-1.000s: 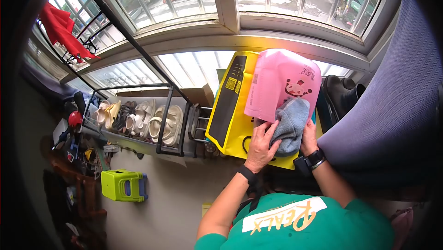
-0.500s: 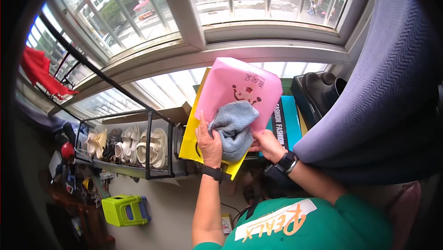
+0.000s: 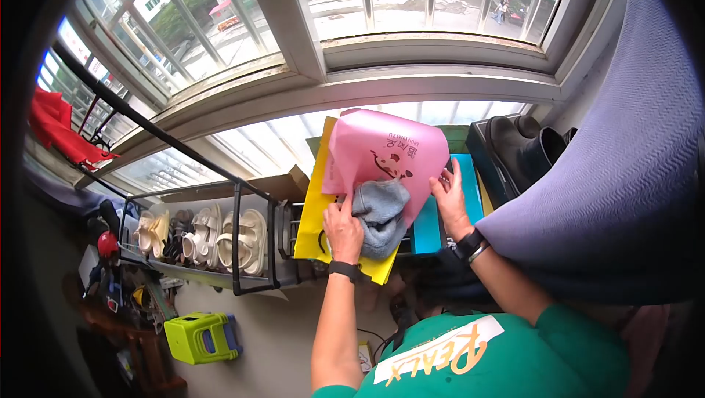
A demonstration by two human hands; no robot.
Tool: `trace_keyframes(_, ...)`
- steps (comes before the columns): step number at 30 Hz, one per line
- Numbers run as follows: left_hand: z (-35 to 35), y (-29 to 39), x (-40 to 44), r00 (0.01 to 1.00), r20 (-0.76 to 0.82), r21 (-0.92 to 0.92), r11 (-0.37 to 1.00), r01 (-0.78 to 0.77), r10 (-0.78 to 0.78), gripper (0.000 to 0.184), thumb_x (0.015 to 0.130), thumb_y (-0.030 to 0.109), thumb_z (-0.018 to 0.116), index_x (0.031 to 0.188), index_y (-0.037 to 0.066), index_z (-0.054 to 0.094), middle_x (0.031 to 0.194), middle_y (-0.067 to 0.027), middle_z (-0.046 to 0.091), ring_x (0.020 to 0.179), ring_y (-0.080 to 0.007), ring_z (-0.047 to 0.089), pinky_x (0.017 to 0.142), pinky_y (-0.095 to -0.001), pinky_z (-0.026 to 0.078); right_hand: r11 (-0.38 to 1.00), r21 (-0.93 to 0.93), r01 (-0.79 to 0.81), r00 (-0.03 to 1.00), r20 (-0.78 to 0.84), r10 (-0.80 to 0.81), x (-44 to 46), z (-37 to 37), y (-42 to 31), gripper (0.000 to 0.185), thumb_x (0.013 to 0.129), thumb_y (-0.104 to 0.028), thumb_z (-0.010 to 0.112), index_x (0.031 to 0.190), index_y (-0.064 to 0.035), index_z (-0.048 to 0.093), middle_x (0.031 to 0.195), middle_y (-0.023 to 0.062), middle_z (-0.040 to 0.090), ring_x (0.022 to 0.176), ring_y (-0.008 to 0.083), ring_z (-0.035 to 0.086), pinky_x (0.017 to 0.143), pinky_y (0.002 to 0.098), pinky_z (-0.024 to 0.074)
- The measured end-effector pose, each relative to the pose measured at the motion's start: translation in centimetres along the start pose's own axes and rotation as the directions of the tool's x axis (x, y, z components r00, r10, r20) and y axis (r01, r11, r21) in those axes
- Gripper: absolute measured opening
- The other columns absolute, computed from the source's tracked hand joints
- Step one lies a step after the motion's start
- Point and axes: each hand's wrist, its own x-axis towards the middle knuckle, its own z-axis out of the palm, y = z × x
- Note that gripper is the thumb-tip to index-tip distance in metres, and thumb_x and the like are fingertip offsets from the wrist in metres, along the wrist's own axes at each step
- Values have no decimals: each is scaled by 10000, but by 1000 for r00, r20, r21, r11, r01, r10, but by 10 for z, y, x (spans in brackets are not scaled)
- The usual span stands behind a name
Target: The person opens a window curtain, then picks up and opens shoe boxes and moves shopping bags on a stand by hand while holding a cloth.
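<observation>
A grey-blue knitted fabric item [image 3: 380, 214] lies bunched against the pink plastic bag [image 3: 360, 137], which has a cartoon face and dark lettering. Both rest over a yellow bag [image 3: 308, 225]. On the left side, my left hand [image 3: 344, 231] pinches the pink bag's edge, right beside the knitted item. My right hand [image 3: 452, 203] is at the bag's right edge, thumb and fingers apart, above a blue box [image 3: 464, 178]. Whether its fingertips touch the plastic I cannot tell.
A black-framed rack [image 3: 236, 236] with several pairs of pale sandals [image 3: 242, 240] stands left. Dark boots [image 3: 510, 148] sit in a box at right, near a hanging purple curtain [image 3: 624, 141]. A green step stool [image 3: 198, 338] is on the floor; a barred window is ahead.
My right hand has moved up and right, away from the knitted item, and its fingers have spread. The pink bag's top has folded lower. My left hand has shifted slightly right.
</observation>
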Motion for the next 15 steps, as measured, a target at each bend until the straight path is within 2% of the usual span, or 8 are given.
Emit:
trace_keyframes(1,-2,-1,-2,1000,-7,-22,999,-27,27,527,711,-35,525,1228,41,593,973,-175,533,943,-368,515,844,-463,435,982,154,-111,994,25,109,8,1,-8,540,901,-113,650,1358,18,396,1074,109,649,1028,164,604,886,326,489)
trace_keyframes(4,0,-8,-5,993,-56,-78,991,-105,101,601,697,-48,514,1285,59,569,955,-152,519,937,-345,504,859,-444,432,972,107,-209,971,143,193,28,-5,11,474,916,-85,623,1328,40,427,1104,95,642,1024,148,606,883,304,489)
trace_keyframes(5,-2,-10,-6,997,-72,-173,984,-31,18,608,706,-59,508,1301,55,558,954,-139,521,926,-322,512,855,-418,440,952,116,-282,957,104,271,28,-8,8,390,916,-63,613,1262,44,468,1121,102,638,1023,153,609,898,293,480)
trace_keyframes(7,-10,-16,-11,986,-72,-361,925,117,-153,625,723,-80,497,1333,47,537,952,-113,527,904,-277,529,845,-366,455,951,260,-166,986,32,164,33,-10,9,321,922,-47,593,1215,30,486,1118,104,635,1018,152,607,898,293,481)
trace_keyframes(10,-5,-41,-20,904,-7,-666,676,314,-427,609,804,-95,461,1393,56,492,921,-37,561,792,-144,528,744,-257,451,902,422,-85,993,-35,109,39,-23,4,220,946,-36,552,1154,-4,492,1095,104,615,1009,165,597,928,311,480)
trace_keyframes(11,-4,-45,-22,878,26,-704,614,356,-479,570,839,-96,471,1392,41,483,979,-23,607,827,-109,569,773,-243,475,896,439,-66,995,-44,94,39,-29,1,220,950,-36,545,1160,-1,487,1106,105,609,1011,166,594,936,314,478)
trace_keyframes(14,4,-49,-21,830,-13,-843,453,291,-558,586,824,-124,447,1392,17,467,1061,-64,626,921,-123,602,840,-252,483,894,446,-35,997,-52,65,38,-35,-2,221,961,-41,527,1172,3,478,1127,108,598,1020,166,587,948,321,477)
trace_keyframes(15,6,-55,-22,812,53,-863,382,330,-581,529,855,-115,448,1370,4,463,1146,-111,621,1026,-160,609,901,-281,488,898,439,-27,997,-56,57,37,-38,-5,221,964,-43,522,1175,4,476,1132,109,595,1024,166,585,949,322,477)
